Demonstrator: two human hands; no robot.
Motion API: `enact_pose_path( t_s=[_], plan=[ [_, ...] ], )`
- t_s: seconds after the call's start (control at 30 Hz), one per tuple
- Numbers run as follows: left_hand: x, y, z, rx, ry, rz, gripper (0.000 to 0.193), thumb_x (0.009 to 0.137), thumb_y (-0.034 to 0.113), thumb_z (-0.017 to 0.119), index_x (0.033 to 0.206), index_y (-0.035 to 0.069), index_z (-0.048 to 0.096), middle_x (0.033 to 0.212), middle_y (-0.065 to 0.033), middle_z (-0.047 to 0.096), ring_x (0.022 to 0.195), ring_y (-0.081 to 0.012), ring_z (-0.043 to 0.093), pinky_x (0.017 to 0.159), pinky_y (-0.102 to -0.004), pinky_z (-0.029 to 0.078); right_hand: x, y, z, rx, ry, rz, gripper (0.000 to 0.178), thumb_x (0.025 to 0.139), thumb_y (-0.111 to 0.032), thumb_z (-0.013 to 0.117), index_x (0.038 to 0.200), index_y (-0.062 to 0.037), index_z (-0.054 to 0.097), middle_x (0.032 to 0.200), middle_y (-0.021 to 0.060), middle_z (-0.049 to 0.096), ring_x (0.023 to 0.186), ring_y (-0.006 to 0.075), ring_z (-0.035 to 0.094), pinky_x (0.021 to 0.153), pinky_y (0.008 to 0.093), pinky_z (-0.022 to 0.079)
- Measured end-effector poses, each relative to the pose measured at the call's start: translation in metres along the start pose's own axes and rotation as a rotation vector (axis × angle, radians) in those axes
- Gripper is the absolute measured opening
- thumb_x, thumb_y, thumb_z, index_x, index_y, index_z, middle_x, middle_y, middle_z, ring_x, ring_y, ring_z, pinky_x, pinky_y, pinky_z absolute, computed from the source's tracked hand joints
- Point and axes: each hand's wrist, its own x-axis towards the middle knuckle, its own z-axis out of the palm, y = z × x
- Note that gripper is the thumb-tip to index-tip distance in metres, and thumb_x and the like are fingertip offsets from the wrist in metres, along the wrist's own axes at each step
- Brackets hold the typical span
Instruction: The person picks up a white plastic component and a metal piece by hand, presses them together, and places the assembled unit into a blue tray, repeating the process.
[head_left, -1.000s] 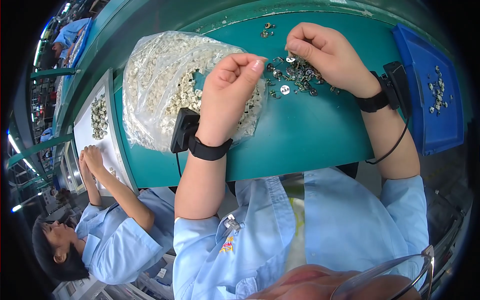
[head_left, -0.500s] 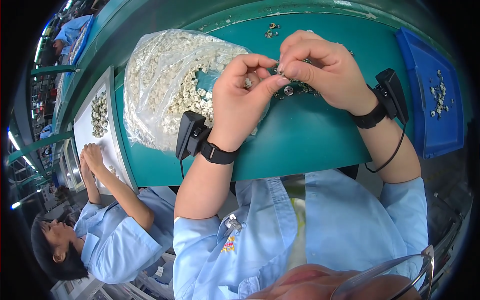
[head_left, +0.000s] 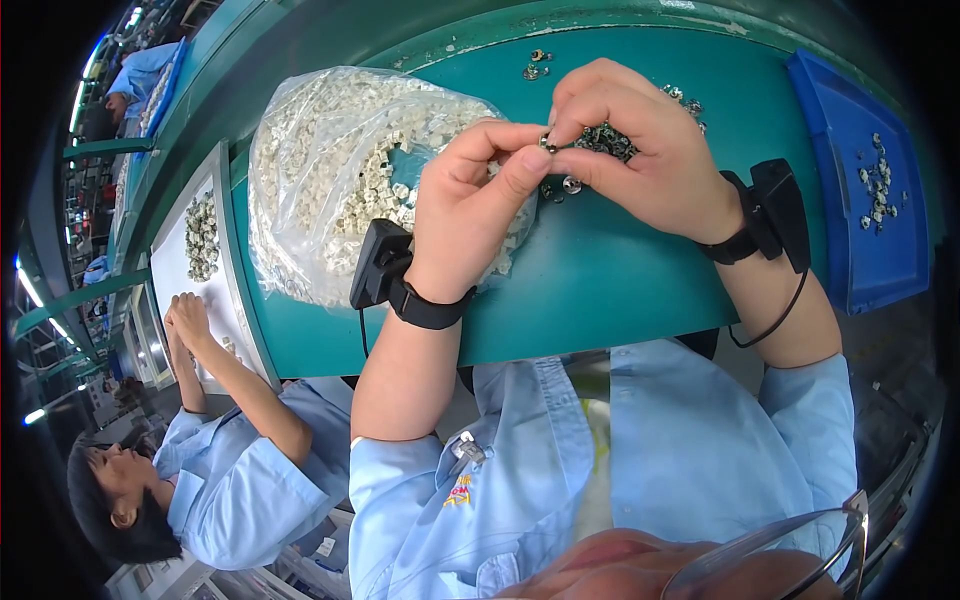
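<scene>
Above the green work surface, my left hand (head_left: 465, 205) and my right hand (head_left: 660, 165) meet at their fingertips. Both pinch a tiny dark, shiny part (head_left: 548, 145), partly hidden by the fingers; its exact kind is too small to tell. Behind my right hand's fingers lies a pile of small dark metal parts (head_left: 607, 142). A large clear plastic bag (head_left: 300, 150) full of small off-white blocky pieces (head_left: 375, 185) lies left of my left hand, its opening toward that hand. One loose round silvery piece (head_left: 572, 185) rests below the fingertips.
At the right stands a blue tray (head_left: 850, 285) with several small assembled pieces (head_left: 879, 185) inside. A few dark parts (head_left: 537, 65) lie near the back edge, more silvery ones (head_left: 685, 98) beyond my right hand. A co-worker (head_left: 230, 450) sits at the left beside a white tray (head_left: 170, 255).
My right hand's fingers have opened out into a wider arch, uncovering the dark pile. My left fingers have closed nearer to the right fingertips, and the small dark part now shows between them.
</scene>
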Motion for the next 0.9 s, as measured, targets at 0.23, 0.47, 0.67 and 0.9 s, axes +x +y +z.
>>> enact_pose_path(
  t_s=[0.23,0.47,0.67,0.9],
  plan=[
    [0.0,0.001,-0.001,-0.309,-0.029,-0.143,0.017,0.081,0.005,0.059,0.097,0.0,0.055,0.083,0.0003,0.056,0.078,-0.0052,0.051,0.072,-0.0185,0.042,0.001,-0.007,-0.002,0.105,0.028,0.156,0.023,0.071,-0.001,0.064,0.092,-0.0026,0.057,0.088,0.0077,0.056,0.079,0.0187,0.054,0.069,0.0265,0.043],
    [0.002,0.0,0.001,-0.261,-0.027,-0.103,0.019,0.078,-0.001,0.06,0.095,0.001,0.053,0.083,-0.0003,0.056,0.077,-0.0051,0.051,0.07,-0.0183,0.042,0.0,0.008,-0.005,-0.087,-0.057,-0.027,0.023,0.074,0.001,0.059,0.097,-0.0011,0.059,0.087,0.0082,0.059,0.077,0.0173,0.055,0.067,0.0257,0.044],
    [0.001,0.001,0.002,-0.264,-0.016,-0.129,0.02,0.077,-0.004,0.06,0.095,0.002,0.052,0.084,-0.0007,0.056,0.075,-0.0049,0.051,0.068,-0.0172,0.042,0.0,-0.001,0.004,0.092,0.064,0.105,0.013,0.075,0.001,0.057,0.088,-0.0005,0.059,0.083,0.0074,0.059,0.076,0.0167,0.055,0.066,0.026,0.044],
    [0.003,0.001,0.003,-0.302,0.086,-0.038,0.021,0.076,-0.005,0.06,0.094,0.002,0.05,0.085,-0.0026,0.055,0.075,-0.0068,0.051,0.07,-0.0183,0.043,0.001,-0.005,-0.002,0.018,0.004,0.116,0.008,0.075,-0.001,0.057,0.083,-0.0011,0.058,0.08,0.0068,0.058,0.073,0.0164,0.054,0.064,0.0259,0.043]
  ],
)
